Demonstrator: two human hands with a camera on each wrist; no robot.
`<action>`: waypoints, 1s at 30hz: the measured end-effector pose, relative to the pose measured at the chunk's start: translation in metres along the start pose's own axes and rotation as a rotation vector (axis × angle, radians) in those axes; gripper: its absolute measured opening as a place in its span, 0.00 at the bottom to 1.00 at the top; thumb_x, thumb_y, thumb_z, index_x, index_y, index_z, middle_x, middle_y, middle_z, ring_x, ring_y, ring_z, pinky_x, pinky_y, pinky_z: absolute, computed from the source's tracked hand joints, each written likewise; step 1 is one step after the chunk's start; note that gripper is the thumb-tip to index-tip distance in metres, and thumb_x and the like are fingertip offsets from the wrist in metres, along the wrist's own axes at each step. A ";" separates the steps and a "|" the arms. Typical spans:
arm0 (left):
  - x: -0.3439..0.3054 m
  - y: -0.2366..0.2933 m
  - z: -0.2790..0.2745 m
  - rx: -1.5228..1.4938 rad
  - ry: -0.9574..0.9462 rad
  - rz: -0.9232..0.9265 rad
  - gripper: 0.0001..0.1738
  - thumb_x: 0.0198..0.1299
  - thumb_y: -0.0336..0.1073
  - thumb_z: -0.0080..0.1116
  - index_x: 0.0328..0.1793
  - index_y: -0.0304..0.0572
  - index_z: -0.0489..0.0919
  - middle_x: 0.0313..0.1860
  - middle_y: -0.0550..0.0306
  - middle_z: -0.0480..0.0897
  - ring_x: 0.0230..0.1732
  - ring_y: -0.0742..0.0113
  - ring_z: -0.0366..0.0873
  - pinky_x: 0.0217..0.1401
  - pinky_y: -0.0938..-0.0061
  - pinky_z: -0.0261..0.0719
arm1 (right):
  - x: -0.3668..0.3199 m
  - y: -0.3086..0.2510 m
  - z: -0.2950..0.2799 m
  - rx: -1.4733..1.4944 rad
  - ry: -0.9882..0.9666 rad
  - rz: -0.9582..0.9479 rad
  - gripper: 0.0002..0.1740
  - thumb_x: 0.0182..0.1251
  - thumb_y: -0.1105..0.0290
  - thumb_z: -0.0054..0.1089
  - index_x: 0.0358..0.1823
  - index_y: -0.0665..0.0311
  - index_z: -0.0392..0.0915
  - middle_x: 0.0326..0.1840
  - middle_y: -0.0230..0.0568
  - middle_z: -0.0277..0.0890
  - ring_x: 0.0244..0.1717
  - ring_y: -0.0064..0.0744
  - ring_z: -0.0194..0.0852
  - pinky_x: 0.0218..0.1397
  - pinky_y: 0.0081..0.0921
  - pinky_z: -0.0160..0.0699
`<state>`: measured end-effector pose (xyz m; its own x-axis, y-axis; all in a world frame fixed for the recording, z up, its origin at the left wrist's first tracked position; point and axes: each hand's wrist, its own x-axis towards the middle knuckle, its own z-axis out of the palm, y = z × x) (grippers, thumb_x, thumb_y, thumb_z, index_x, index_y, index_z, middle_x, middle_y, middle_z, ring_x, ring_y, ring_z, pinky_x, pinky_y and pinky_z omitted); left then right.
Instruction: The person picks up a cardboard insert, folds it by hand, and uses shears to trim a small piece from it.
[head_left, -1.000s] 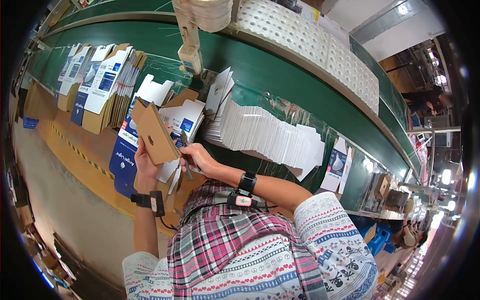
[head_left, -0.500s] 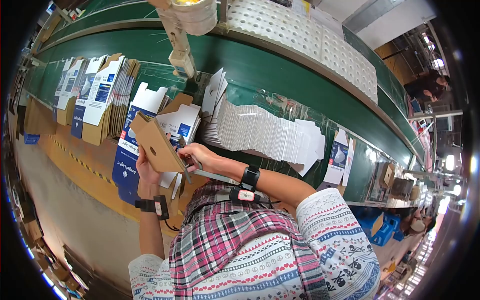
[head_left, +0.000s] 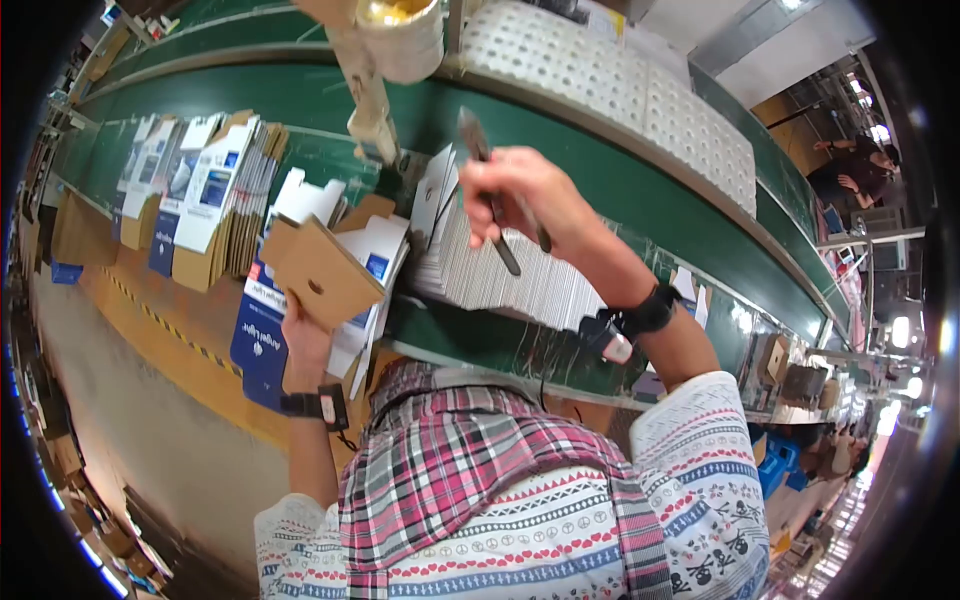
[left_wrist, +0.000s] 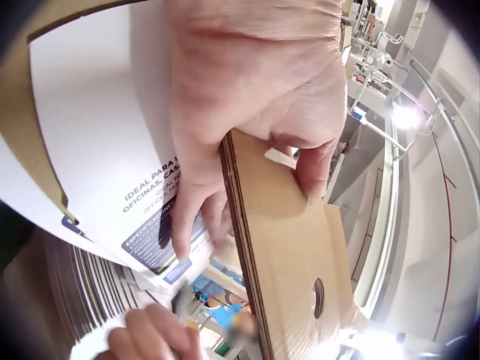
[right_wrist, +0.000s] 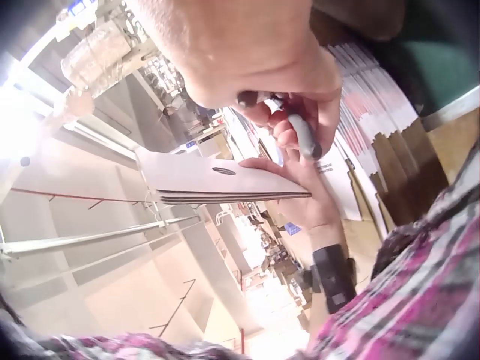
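My left hand [head_left: 308, 345] grips a small stack of brown cardboard pieces [head_left: 325, 270] with an oval hole. In the left wrist view the thumb lies on one side of the cardboard [left_wrist: 281, 247] and the fingers on the other. My right hand [head_left: 530, 195] is raised above the row of white folded sheets [head_left: 500, 270], its fingers curled round a plier-like metal tool [head_left: 474, 135]. The right wrist view shows the tool's grey handle [right_wrist: 301, 135] sticking out of the fist, close to the cardboard stack [right_wrist: 225, 180].
Blue and white printed cartons [head_left: 262, 330] stand beside my left hand, with more carton stacks [head_left: 205, 190] further left on the green bench [head_left: 300, 90]. A white perforated tray [head_left: 610, 90] lies behind. A post with a bucket [head_left: 403, 40] rises at the back.
My right hand has moved from beside the cardboard, up and to the right, taking the tool with it. My left hand still holds the cardboard, now turned with its face more toward the head camera.
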<state>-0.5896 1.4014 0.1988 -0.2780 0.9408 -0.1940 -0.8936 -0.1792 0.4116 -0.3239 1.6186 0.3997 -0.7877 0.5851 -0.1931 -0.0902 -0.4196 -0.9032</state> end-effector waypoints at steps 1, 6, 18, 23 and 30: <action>0.004 -0.001 0.000 -0.040 -0.082 0.022 0.22 0.66 0.46 0.35 0.61 0.45 0.67 0.59 0.55 0.70 0.60 0.59 0.65 0.64 0.37 0.52 | -0.004 0.003 0.002 -0.096 0.014 0.064 0.16 0.59 0.62 0.50 0.21 0.68 0.71 0.17 0.38 0.71 0.18 0.25 0.73 0.27 0.24 0.75; 0.010 0.002 -0.009 -0.025 0.102 -0.014 0.23 0.65 0.46 0.37 0.61 0.44 0.67 0.59 0.55 0.71 0.60 0.56 0.66 0.63 0.38 0.55 | -0.019 0.125 0.012 -0.116 -0.143 0.327 0.11 0.63 0.64 0.49 0.37 0.66 0.69 0.22 0.32 0.68 0.23 0.20 0.70 0.34 0.21 0.74; -0.051 0.071 0.067 0.191 -0.078 0.088 0.30 0.63 0.49 0.43 0.67 0.43 0.58 0.68 0.35 0.54 0.61 0.49 0.65 0.63 0.60 0.63 | -0.020 0.148 0.008 -0.074 0.020 0.401 0.12 0.63 0.65 0.46 0.44 0.63 0.70 0.29 0.29 0.67 0.32 0.21 0.69 0.40 0.18 0.70; -0.083 0.088 0.072 0.167 0.028 0.208 0.24 0.61 0.43 0.48 0.62 0.46 0.64 0.58 0.59 0.70 0.59 0.59 0.68 0.58 0.62 0.68 | -0.020 0.128 0.017 -0.316 0.053 0.329 0.14 0.65 0.63 0.45 0.48 0.59 0.73 0.30 0.25 0.63 0.26 0.17 0.61 0.31 0.15 0.62; -0.140 0.092 0.038 0.044 0.129 0.475 0.22 0.65 0.44 0.39 0.63 0.48 0.64 0.60 0.60 0.69 0.61 0.60 0.66 0.62 0.64 0.63 | -0.008 0.126 0.034 0.160 -0.145 0.469 0.15 0.66 0.66 0.44 0.50 0.64 0.66 0.37 0.38 0.71 0.24 0.20 0.62 0.27 0.17 0.65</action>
<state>-0.6195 1.2641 0.2980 -0.6946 0.7146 -0.0831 -0.6428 -0.5646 0.5178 -0.3497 1.5381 0.3006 -0.8409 0.2114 -0.4982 0.2099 -0.7210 -0.6603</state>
